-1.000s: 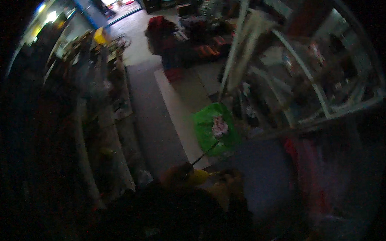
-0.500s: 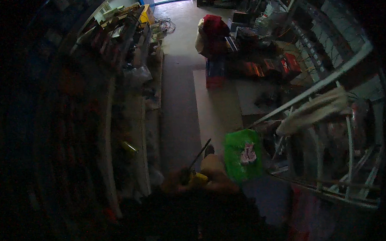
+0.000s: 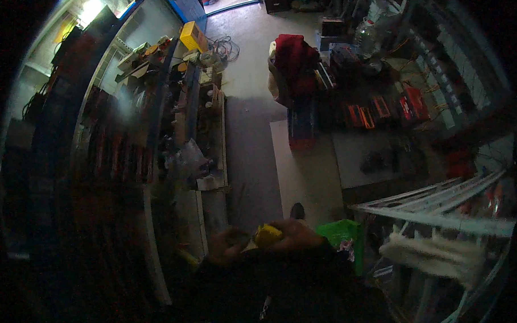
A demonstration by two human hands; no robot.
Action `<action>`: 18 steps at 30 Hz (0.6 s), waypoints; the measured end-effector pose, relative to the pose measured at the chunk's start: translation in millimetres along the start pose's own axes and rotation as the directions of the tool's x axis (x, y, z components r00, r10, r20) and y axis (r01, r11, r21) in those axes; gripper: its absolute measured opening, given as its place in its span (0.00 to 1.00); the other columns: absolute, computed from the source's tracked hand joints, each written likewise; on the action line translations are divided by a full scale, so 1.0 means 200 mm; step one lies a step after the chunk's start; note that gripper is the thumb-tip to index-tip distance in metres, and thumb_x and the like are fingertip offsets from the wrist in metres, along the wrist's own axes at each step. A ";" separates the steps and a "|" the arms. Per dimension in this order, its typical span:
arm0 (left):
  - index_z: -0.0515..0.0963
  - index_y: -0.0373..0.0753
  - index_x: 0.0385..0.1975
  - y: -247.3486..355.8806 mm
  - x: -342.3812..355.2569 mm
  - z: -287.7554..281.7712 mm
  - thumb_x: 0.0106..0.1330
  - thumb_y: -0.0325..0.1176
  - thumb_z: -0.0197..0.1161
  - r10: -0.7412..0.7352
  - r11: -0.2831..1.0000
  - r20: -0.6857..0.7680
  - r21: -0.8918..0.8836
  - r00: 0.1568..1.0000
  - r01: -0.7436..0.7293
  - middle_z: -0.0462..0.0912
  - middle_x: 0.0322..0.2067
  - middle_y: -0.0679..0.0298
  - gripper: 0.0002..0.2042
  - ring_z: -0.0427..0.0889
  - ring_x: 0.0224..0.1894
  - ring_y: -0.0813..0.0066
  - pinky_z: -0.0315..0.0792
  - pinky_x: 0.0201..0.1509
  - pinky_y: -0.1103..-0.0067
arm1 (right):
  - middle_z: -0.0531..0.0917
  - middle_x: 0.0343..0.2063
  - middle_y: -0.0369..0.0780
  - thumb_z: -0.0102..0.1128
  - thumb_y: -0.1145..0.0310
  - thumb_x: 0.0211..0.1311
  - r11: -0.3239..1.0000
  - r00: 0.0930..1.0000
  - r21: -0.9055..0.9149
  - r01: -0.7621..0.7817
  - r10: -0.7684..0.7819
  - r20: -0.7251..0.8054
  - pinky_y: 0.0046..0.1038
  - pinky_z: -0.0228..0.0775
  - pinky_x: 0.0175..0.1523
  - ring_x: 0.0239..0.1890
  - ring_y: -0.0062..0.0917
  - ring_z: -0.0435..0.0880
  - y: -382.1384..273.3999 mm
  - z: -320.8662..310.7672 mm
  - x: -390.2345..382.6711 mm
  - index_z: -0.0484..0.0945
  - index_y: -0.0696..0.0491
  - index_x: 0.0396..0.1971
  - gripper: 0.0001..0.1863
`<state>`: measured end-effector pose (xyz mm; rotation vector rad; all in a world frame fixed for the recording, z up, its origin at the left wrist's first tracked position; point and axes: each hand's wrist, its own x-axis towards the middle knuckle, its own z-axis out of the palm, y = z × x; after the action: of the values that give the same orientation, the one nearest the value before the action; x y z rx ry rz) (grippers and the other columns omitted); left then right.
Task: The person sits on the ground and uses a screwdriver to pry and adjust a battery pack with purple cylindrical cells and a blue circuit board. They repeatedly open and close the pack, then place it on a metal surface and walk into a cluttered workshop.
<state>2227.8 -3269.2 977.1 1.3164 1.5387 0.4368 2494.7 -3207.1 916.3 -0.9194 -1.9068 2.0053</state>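
Close in front of my body, at the bottom centre, my right hand (image 3: 298, 234) is closed around a small yellow case (image 3: 268, 235) that looks like a tape measure. My left hand (image 3: 224, 246) is just left of it, a short gap away. Its fingers are bent but too dark to make out, and I cannot tell whether it holds anything. A pale patch shows between the hands beneath the yellow case. Dark sleeves cover both forearms. Beyond my right hand the tip of a dark shoe (image 3: 297, 211) shows on the floor.
A green bag (image 3: 352, 243) is right of my hands, beside a white metal rack (image 3: 442, 217) with a pale cloth (image 3: 432, 252) over it. Cluttered shelves (image 3: 183, 113) line the left. A dark red cloth (image 3: 294, 52) lies on a stack ahead right. Cable coils (image 3: 225, 49) lie near the doorway.
The dark, thin strip that stuck up from my left hand no longer shows. My hands have drawn apart a little. The view has shifted, and the green bag appears lower.
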 end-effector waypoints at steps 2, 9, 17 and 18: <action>0.82 0.34 0.40 0.03 0.12 -0.05 0.70 0.43 0.65 -0.236 0.970 -0.078 -0.084 0.969 0.229 0.86 0.30 0.57 0.15 0.86 0.33 0.70 0.79 0.38 0.73 | 0.86 0.50 0.46 0.76 0.55 0.58 0.994 0.999 0.105 -0.014 0.017 -0.033 0.37 0.77 0.60 0.52 0.35 0.86 -0.06 -0.21 0.08 0.77 0.57 0.57 0.32; 0.83 0.35 0.38 0.13 0.59 -0.33 0.76 0.44 0.57 -0.264 0.961 -0.095 -0.105 0.960 0.254 0.81 0.22 0.59 0.17 0.80 0.25 0.73 0.70 0.29 0.74 | 0.85 0.47 0.42 0.77 0.55 0.57 0.944 0.993 0.328 -0.044 0.079 -0.092 0.38 0.78 0.60 0.49 0.34 0.86 -0.15 -0.83 0.50 0.76 0.58 0.54 0.31; 0.82 0.33 0.35 0.17 1.41 -0.78 0.76 0.43 0.56 -0.130 0.986 -0.202 -0.125 0.971 0.106 0.81 0.23 0.54 0.18 0.80 0.25 0.66 0.71 0.31 0.70 | 0.83 0.50 0.44 0.79 0.55 0.55 0.882 0.865 0.413 -0.226 0.377 -0.332 0.35 0.74 0.64 0.54 0.30 0.83 -0.12 -1.33 1.18 0.75 0.57 0.57 0.34; 0.82 0.33 0.35 0.17 1.54 -0.86 0.76 0.43 0.56 -0.112 0.989 -0.223 -0.118 0.968 0.087 0.81 0.23 0.54 0.18 0.80 0.25 0.65 0.71 0.31 0.69 | 0.83 0.50 0.44 0.79 0.55 0.55 0.855 0.871 0.478 -0.204 0.381 -0.310 0.35 0.73 0.65 0.54 0.30 0.83 -0.11 -1.41 1.28 0.75 0.57 0.57 0.35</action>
<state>2135.4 -2928.5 935.8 1.1296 1.7390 0.6165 2452.1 -2830.3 877.7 -1.4213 -1.0904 2.0727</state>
